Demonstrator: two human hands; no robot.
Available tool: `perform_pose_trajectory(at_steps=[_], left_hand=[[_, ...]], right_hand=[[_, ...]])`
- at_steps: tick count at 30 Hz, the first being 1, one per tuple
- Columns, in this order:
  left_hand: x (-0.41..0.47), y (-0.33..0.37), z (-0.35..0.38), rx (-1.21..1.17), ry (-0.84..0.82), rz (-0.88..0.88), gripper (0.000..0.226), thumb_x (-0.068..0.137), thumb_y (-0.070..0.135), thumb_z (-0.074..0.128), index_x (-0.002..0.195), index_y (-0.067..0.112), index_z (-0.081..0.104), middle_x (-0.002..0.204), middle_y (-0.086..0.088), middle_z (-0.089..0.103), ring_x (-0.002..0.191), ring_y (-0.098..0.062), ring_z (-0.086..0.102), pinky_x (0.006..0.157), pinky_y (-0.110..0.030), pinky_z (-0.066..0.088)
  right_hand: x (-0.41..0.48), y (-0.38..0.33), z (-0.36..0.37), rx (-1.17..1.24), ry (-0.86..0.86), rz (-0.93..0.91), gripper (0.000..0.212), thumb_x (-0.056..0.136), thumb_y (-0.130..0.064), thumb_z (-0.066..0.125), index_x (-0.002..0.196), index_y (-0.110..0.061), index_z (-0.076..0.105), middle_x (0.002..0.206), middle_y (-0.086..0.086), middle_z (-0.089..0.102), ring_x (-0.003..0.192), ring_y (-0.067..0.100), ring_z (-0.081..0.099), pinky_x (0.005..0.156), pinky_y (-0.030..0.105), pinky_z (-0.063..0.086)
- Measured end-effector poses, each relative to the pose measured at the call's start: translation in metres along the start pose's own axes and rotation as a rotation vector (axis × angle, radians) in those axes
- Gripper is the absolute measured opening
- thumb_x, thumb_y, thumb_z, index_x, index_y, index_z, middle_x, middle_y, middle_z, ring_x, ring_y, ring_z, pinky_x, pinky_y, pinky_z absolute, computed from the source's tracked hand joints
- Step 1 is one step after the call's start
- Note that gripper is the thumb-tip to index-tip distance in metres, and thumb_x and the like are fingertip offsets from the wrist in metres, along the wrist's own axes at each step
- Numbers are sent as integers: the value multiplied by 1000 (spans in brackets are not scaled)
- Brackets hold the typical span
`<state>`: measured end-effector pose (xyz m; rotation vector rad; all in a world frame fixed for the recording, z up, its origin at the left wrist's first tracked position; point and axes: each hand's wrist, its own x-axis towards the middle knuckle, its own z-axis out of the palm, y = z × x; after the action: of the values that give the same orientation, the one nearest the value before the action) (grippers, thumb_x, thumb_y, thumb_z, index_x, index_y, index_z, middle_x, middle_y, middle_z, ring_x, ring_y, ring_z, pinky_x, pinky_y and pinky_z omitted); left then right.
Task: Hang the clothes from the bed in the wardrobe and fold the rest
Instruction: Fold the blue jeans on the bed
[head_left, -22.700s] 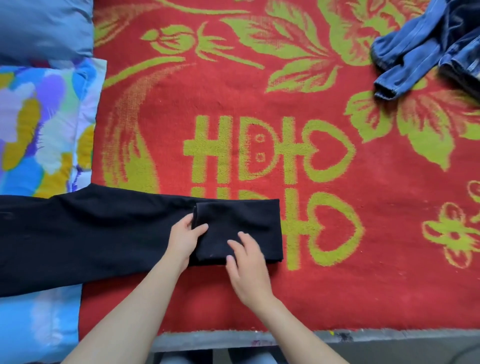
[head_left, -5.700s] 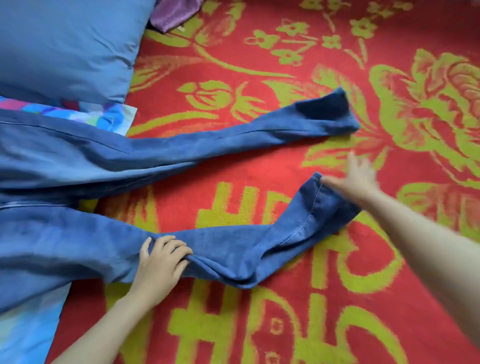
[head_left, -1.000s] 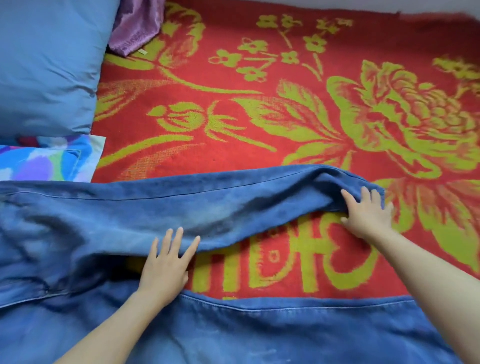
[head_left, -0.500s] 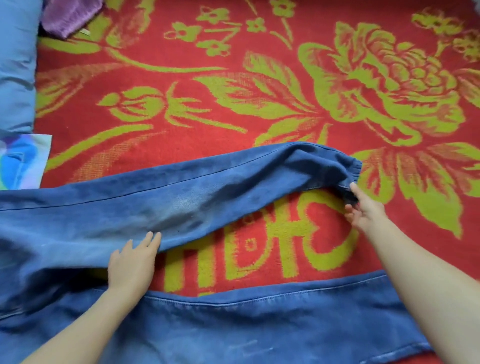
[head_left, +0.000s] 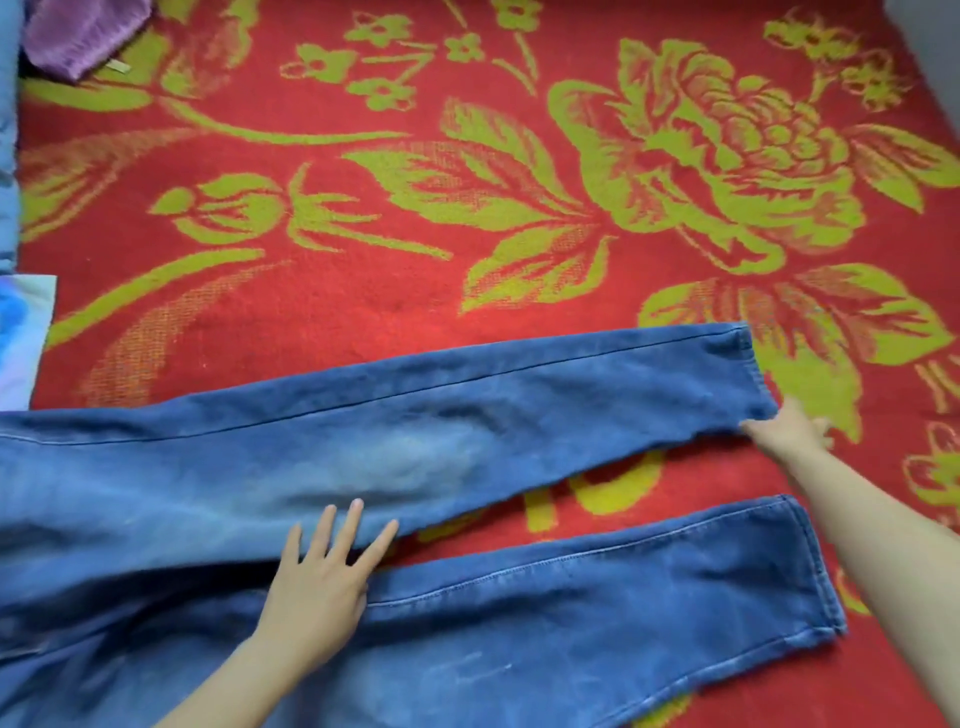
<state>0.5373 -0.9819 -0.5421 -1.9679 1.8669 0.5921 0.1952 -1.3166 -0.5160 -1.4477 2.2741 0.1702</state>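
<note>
Denim jeans (head_left: 467, 452) spread on red blanket (head_left: 363, 291); left hand (head_left: 317, 587) pressing flat, fingers (head_left: 356, 514) splayed, at the fork; right hand (head_left: 789, 434) at far hem, grip blurred. Far leg, bunched earlier, now straightened.

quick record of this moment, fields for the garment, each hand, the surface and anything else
garment: blue jeans, laid flat, legs pointing right, splayed apart
left hand: flat, fingers spread, pressing where the legs part
right hand: at the far leg's hem corner; grip unclear
surface: red blanket with green flowers
other: purple cloth, top left
</note>
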Motion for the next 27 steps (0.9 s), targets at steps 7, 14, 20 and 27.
perform_pose_trajectory(at_steps=[7,14,20,27], left_hand=[[-6,-12,-4,1,107,-70,49,67,32,62,113,14,70,117,-26,62,102,-45,62,73,-60,50],[-70,-59,9,-170,313,-484,72,95,49,12,120,3,63,125,-36,51,114,-52,51,85,-68,38],[-169,-127,45,-304,416,-1043,63,89,40,57,140,8,41,145,-33,28,134,-49,22,100,-68,20],[-265,-203,88,-699,83,-1428,89,81,58,58,149,19,16,149,-21,26,132,-39,29,103,-53,27]], right_hand=[[-86,-12,91,-734,-205,-794,66,95,-40,43,150,-27,10,158,13,-1,145,29,4,110,39,24],[-164,-51,122,-639,-58,-995,60,94,-29,39,149,-22,15,156,14,5,144,25,5,111,41,18],[-278,-96,165,-502,-153,-1252,58,95,-29,37,149,-22,15,156,15,5,145,25,4,112,38,15],[-423,-170,208,-354,-211,-1430,57,96,-31,40,148,-18,22,155,18,11,144,28,8,109,38,19]])
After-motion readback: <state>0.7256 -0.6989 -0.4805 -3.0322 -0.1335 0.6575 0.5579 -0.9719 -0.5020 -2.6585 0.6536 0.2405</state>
